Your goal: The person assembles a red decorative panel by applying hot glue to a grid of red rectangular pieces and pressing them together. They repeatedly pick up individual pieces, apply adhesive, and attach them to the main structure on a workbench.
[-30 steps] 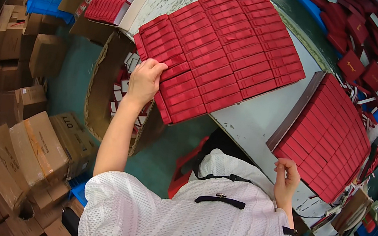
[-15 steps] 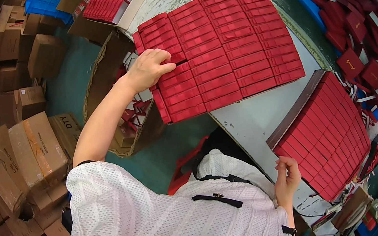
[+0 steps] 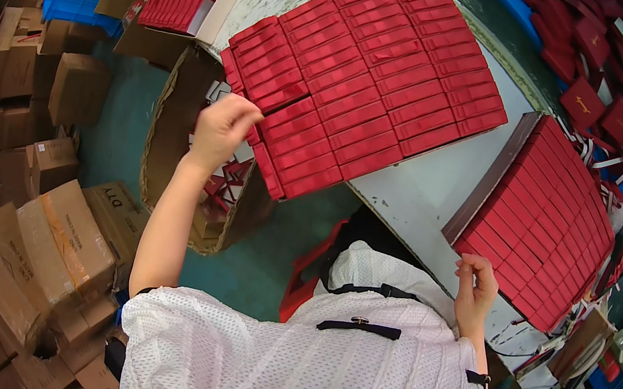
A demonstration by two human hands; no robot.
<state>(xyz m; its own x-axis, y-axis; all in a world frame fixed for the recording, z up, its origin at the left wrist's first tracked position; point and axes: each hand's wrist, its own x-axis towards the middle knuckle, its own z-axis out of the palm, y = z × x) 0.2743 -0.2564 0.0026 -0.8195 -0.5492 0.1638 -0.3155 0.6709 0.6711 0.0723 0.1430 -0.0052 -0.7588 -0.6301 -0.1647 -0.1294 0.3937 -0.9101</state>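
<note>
At the table's left edge, left hand (image 3: 222, 130), fingers curled together, touching the overhanging corner of a block of flat red boxes (image 3: 362, 80). At the near edge, right hand (image 3: 476, 290), fingers pinched at the corner of a second red-box block (image 3: 554, 208). Open carton (image 3: 175, 132) below; cardboard boxes (image 3: 36, 232) stacked left.

Matt red cardboard boxes (image 3: 362, 80)

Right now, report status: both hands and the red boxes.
Left hand curled at near edge of flat red rectangular boxes on grey table. Right hand touching second red box stack. Nothing blocking.
</note>
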